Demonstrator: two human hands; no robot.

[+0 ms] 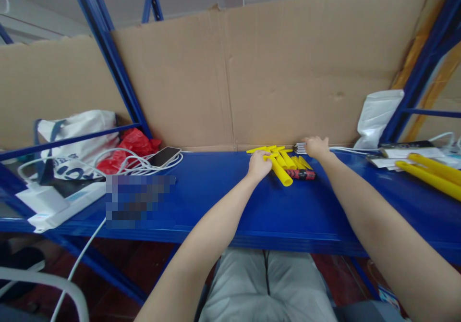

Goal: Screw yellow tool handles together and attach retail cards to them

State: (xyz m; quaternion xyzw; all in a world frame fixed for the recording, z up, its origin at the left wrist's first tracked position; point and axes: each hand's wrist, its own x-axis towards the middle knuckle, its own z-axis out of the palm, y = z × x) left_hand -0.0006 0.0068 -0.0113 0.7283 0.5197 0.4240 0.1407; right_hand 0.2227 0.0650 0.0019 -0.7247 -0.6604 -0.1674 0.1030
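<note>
My left hand [260, 165] is closed around the far end of a thick yellow tube [283, 174], which points toward me on the blue shelf. More yellow tubes [287, 159] of varying thickness lie just right of it and behind it. My right hand [316, 147] reaches to the back of the shelf with its fingers apart, beside a small row of pale, dark-tipped pieces [299, 147]. Whether its fingertips touch them is hard to see. In front of these lie short yellow sticks [301, 162] and a red-and-black cylindrical object [303, 174].
Cardboard [281, 72] walls off the back of the blue shelf [209, 202]. To the left are a power strip [72, 205], coiled white cable, a phone [164, 156], a red bag [135, 144] and a cloth bag [82, 130]. Long yellow tubes [432, 178] and a white pouch [378, 115] are at right.
</note>
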